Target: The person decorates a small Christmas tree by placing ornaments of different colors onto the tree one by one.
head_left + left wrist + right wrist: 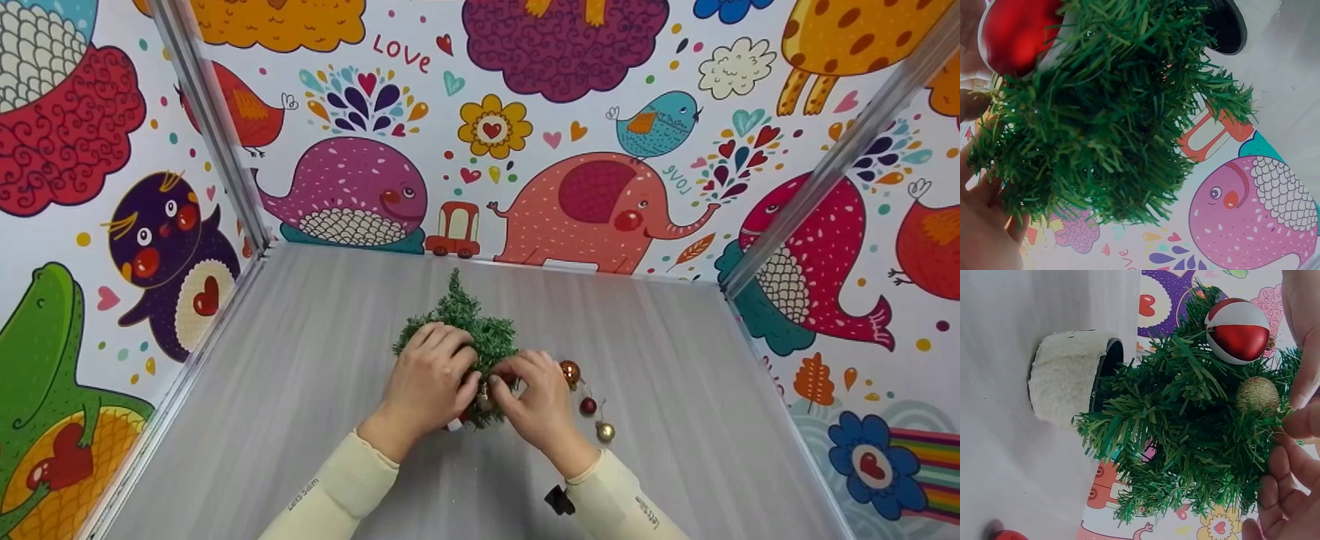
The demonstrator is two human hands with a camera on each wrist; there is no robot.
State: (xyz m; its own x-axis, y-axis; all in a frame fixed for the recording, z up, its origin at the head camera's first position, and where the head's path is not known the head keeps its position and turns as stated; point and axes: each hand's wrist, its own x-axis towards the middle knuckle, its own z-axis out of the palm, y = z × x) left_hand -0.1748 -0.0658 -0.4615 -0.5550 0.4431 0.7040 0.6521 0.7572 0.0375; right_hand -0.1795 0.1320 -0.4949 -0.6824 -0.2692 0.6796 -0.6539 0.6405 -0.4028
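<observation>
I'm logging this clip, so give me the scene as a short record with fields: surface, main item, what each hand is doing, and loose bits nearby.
surface: grey table with cartoon-print walls around it
main item: small green tree with a white fuzzy base
on the tree: red and white ball, gold glitter ball
left hand: holds the tree's branches
right hand: fingers at the branches by the gold glitter ball
loose bits: three small balls on the table, right of the right hand
</observation>
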